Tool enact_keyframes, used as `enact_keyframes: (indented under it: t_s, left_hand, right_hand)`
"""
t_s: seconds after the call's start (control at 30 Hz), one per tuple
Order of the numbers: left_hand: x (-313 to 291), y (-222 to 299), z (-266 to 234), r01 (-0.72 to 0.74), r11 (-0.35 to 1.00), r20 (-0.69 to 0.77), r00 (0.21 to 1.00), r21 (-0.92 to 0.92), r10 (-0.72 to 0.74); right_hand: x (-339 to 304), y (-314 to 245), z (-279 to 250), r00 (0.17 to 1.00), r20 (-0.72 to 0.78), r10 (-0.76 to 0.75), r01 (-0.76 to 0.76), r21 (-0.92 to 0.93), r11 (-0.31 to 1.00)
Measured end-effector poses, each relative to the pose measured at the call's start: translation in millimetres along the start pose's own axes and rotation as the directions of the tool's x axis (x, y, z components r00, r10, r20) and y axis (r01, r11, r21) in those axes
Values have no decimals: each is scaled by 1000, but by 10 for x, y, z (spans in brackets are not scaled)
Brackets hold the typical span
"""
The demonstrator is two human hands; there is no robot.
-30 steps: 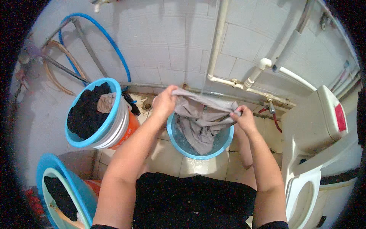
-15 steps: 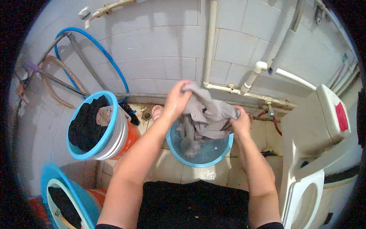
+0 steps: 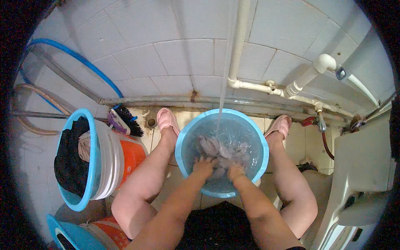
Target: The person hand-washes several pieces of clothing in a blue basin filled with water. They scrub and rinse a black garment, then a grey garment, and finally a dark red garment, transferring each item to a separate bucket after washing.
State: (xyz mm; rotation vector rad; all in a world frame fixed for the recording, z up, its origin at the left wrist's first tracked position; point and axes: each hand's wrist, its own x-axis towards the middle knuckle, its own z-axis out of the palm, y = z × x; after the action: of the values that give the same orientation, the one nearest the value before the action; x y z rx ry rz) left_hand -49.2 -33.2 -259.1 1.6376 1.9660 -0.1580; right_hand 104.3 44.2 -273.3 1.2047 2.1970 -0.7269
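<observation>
A light blue basin (image 3: pixel 180 155) of cloudy water sits on the floor between my feet. Soaking in it is a crumpled grey garment (image 3: pixel 225 151), its shape broken up by ripples and bubbles. My left hand (image 3: pixel 203 166) is dipped in on the garment's near left side, fingers curled into the fabric. Close beside it, my right hand (image 3: pixel 236 171) grips the near right part of the cloth. The water partly blurs the fingertips of both hands. A thin stream of water (image 3: pixel 222 93) falls from above into the basin's far side.
At left, a blue basin (image 3: pixel 79 204) of dark clothes tops an orange-and-white bucket (image 3: pixel 109 166). Behind it are a brush (image 3: pixel 129 120) and a blue hose (image 3: pixel 85 60). Pipes (image 3: pixel 258 86) line the tiled wall. My pink slippers (image 3: pixel 166 118) flank the basin; a toilet (image 3: pixel 358 162) stands right.
Both hands have lowered the grey garment from above the basin into the water. The view has tilted down, showing my legs and slippers, and a water stream now shows.
</observation>
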Motion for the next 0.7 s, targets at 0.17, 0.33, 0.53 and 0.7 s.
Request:
enact_keyframes:
  t_s: [0.17, 0.33, 0.53, 0.7]
  left_hand:
    - [218, -36, 150, 79, 997, 258, 963, 13, -80]
    - [-322, 104, -482, 186, 915, -2, 980, -359, -199]
    - [-871, 61, -1485, -157, 573, -476, 748, -804, -462]
    - [-1502, 445, -2954, -546, 177, -571, 742, -819, -352]
  right_hand:
    - [113, 170, 232, 997, 9, 83, -83, 192, 978]
    - [83, 537, 28, 996, -83, -35, 56, 276, 960]
    - [-1175, 210, -1651, 891, -399, 216, -6, 467, 884]
    - [-1829, 291, -2665, 807, -556, 200, 426, 782, 454]
